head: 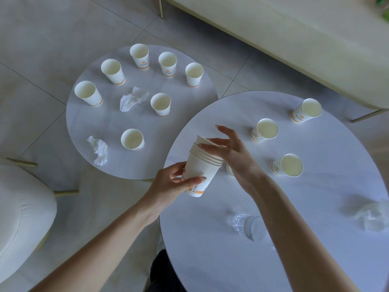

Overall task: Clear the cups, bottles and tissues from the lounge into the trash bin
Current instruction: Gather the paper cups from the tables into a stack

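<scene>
Labels: every cup carries an orange logo, a line of print and an orange band at the base; the print is too small for me to read.

My left hand (170, 184) is gripping the stack (202, 165) of nested cups around its lower half, thumb across the front, tilted with the rims pointing up and away. My right hand (229, 152) is open over the stack's rims, fingers spread, fingertips touching the top rim; not gripping anything I can see.

Stack is held over the left edge of the near counter (273, 239). All other places are taken from the stack:
- Right of it, on the near counter: three single cups, nearest (287, 165), middle (264, 130), far one (307, 110).
- Just beside it, behind my right wrist: part of another cup (229, 170), mostly hidden.
- Below-right: a clear bottle (248, 226) lying on its side, blurred.
- Far right: a crumpled tissue (372, 216), blurred.
- Left and beyond: far counter (84, 127) with seven upright cups, closest one (133, 139), and two crumpled tissues (133, 98), (98, 150).

A sofa (294, 39) sits beyond both counters, and a chair (19, 218) stands left of the stack.
</scene>
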The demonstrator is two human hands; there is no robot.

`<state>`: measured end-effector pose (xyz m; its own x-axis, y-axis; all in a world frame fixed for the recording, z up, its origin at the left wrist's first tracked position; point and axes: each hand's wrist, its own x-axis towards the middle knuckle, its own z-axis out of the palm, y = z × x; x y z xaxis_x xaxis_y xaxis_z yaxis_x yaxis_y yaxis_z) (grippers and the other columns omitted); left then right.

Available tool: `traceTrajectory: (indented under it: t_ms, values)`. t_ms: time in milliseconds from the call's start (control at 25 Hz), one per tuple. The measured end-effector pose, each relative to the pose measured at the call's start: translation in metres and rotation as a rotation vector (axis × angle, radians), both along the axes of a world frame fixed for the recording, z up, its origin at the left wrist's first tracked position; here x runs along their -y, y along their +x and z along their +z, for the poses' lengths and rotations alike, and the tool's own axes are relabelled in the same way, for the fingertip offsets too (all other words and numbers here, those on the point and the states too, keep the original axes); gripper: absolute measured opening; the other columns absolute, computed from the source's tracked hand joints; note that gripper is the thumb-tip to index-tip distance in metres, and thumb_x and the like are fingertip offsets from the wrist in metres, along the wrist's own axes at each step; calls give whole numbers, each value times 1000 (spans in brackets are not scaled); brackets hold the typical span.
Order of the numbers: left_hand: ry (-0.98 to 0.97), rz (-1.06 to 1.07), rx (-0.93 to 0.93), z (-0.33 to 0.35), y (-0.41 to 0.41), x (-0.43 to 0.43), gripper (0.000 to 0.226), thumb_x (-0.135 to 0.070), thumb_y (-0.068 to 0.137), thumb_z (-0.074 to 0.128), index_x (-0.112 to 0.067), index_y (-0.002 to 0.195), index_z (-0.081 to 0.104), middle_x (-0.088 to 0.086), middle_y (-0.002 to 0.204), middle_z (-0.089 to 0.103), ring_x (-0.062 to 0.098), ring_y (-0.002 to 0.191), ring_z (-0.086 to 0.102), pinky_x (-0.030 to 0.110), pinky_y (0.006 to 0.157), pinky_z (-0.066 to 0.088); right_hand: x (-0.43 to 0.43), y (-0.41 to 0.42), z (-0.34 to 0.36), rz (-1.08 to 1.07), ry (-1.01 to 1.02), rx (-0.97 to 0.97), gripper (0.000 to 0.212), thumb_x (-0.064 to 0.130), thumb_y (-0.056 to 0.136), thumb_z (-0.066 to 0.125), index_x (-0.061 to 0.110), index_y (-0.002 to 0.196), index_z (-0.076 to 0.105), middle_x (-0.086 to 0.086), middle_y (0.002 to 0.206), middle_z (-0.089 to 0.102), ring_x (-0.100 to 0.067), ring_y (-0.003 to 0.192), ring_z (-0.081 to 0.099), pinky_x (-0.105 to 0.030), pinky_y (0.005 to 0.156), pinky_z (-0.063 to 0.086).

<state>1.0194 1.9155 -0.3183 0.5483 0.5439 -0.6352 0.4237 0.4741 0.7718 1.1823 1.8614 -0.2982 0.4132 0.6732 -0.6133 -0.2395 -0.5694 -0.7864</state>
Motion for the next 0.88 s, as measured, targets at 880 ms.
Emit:
traceTrajectory:
  t_ms: [880]
  values:
    - [-62,48,-74,-29,0,0,18,-19,84,71,-23,101,69,-5,95,72,-12,68,64,3,56,46,36,43,-110,243,-557,602,89,31,69,84,17,142,34,-12,142,36,-35,132,35,-44,105,35]
